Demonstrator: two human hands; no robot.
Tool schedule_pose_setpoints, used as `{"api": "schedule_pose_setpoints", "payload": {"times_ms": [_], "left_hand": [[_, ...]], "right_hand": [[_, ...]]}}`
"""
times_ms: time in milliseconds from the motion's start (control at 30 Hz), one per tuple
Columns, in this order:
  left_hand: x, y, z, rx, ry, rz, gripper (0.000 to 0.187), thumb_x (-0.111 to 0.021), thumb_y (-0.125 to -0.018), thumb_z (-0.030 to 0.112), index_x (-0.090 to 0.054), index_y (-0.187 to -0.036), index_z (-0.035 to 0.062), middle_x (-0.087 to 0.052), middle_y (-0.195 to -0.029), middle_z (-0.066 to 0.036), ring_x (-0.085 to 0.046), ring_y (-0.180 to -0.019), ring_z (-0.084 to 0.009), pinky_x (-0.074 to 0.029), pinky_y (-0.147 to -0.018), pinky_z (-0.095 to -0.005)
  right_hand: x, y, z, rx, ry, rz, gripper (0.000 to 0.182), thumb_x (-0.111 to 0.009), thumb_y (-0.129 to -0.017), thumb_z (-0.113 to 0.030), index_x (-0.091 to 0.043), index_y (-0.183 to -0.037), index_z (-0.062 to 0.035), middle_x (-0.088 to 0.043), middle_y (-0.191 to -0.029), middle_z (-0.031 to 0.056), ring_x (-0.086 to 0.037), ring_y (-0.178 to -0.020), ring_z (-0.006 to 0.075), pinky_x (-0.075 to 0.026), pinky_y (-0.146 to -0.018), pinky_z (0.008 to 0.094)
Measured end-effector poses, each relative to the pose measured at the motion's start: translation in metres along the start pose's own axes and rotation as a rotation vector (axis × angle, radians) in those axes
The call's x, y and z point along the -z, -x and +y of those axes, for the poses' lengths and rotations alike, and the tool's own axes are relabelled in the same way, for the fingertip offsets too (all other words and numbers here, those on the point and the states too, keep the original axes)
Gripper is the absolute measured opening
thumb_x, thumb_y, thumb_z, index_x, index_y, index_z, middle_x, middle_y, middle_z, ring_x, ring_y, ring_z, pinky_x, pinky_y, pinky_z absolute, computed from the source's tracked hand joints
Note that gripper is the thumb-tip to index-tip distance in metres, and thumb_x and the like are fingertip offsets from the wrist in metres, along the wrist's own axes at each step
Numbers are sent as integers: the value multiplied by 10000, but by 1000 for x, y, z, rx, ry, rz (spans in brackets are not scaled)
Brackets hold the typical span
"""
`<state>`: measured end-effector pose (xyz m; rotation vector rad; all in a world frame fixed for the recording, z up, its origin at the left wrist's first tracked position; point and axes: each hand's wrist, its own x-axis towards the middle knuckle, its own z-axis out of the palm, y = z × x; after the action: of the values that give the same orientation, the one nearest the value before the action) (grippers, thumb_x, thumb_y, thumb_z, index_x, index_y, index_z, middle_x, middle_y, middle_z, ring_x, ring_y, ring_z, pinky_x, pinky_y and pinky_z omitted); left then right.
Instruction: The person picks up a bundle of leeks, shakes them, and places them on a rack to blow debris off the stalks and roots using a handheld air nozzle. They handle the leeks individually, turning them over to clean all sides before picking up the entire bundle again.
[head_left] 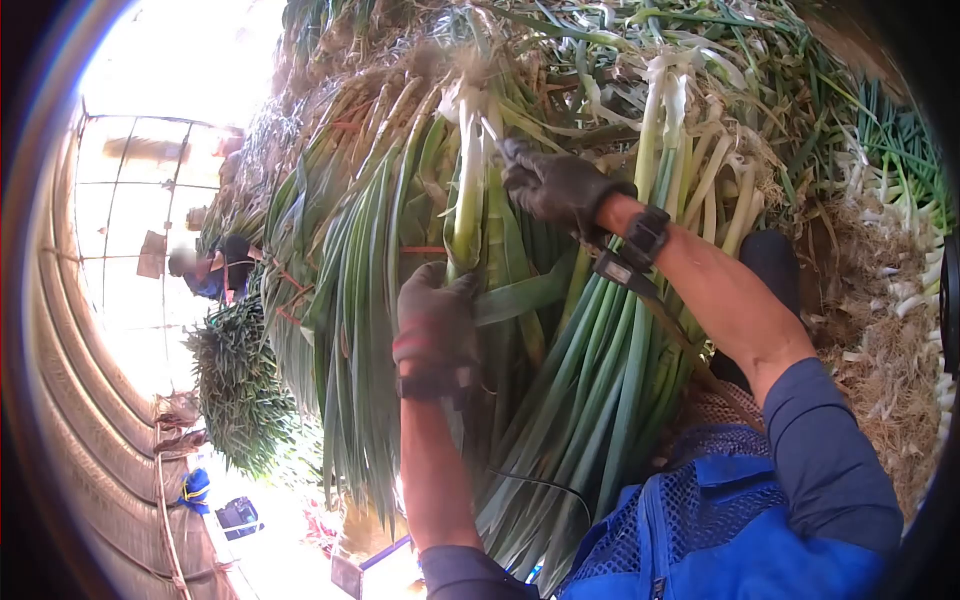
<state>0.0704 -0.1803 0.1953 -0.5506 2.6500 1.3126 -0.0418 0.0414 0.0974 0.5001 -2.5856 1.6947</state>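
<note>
My left hand [437, 325], in a dark glove with a red band, is closed around a large green onion [466, 205] where its pale stem turns to leaf. The onion's root end points up and away from me and looks blurred. My right hand [560, 187], also gloved, is closed just right of that stem. A slim tool with a pale tip [488, 128] sticks out of its fingers toward the root end; its kind is not clear. Beneath my right forearm lies a bunch of green onions [610, 350] with long green leaves.
A high heap of green onions [350, 230] rises ahead and to the left. Roots and trimmings [860, 370] cover the ground at right, beside a row of white stem ends [925, 280]. Another person [215, 272] is at far left, near more onions [240, 370].
</note>
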Motion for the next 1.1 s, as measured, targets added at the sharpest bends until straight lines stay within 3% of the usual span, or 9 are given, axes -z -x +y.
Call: {"api": "schedule_pose_setpoints", "payload": {"times_ms": [67,133,233,333,433,467,600,767,1100], "left_hand": [[5,12,20,105,65,-22,270,-793,-903,115,-713,-1102,-49,-736,-952,-56,-657,-792,-125,-534,-726,-289],[8,14,27,152,89,-38,275,-795,-904,132,-718,-1104,-40,-732,-934,-48,-651,-767,-119,-530,-705,-284],[24,13,28,145,72,-57,297,-801,-911,170,-724,-1114,-33,-730,-917,-44,-649,-745,-118,-528,-688,-284],[29,17,31,124,72,-128,365,-811,-919,213,-705,-1153,-46,-726,-930,-64,-659,-770,-134,-532,-698,-298],[25,9,8,68,-4,-171,494,-835,-906,235,-651,-1250,-68,-722,-1004,-95,-673,-853,-155,-537,-748,-306],[18,5,-9,26,-50,-147,527,-857,-889,242,-648,-1271,-57,-725,-1036,-89,-674,-888,-149,-538,-780,-297],[7,21,-7,46,-65,-198,627,-892,-857,228,-607,-1340,-52,-724,-1099,-90,-676,-948,-153,-540,-842,-295],[4,11,-28,-75,-369,-221,613,-916,-805,190,-632,-1293,-46,-739,-1048,-88,-691,-901,-161,-553,-814,-305],[8,10,43,56,-446,-186,497,-912,-706,111,-706,-1140,-20,-766,-969,-95,-722,-846,-177,-575,-801,-328]], "right_hand": [[-4,23,2,-4,6,-83,660,-654,-968,-293,-435,-1560,-100,-743,-1192,161,-732,-1045,331,-563,-923,419],[36,61,-56,-177,42,-387,588,-616,-1016,-187,-439,-1559,-49,-682,-1311,193,-709,-1064,196,-562,-931,324],[8,116,-25,1,-263,-444,594,-605,-1017,-113,-412,-1575,-43,-687,-1276,156,-673,-1000,126,-561,-900,282],[12,127,-36,17,-568,-268,578,-640,-986,-238,-474,-1512,-64,-729,-1229,141,-734,-997,273,-575,-863,365],[11,102,-26,85,-198,-55,588,-648,-978,-257,-475,-1512,-78,-745,-1208,130,-742,-1012,304,-577,-859,392],[26,95,-36,-43,-147,-149,657,-663,-983,-178,-410,-1576,-49,-715,-1270,116,-712,-1058,153,-565,-910,311],[32,82,-34,-102,-2,-143,641,-655,-1003,-237,-416,-1572,-61,-709,-1293,109,-718,-1018,159,-557,-898,309],[37,158,-59,-59,-756,-341,491,-595,-1045,-118,-482,-1517,-44,-686,-1017,34,-648,-880,109,-543,-832,256],[71,210,-54,-119,-614,-334,516,-656,-985,-67,-529,-1483,-20,-712,-1218,36,-641,-1089,66,-520,-982,261]]}}
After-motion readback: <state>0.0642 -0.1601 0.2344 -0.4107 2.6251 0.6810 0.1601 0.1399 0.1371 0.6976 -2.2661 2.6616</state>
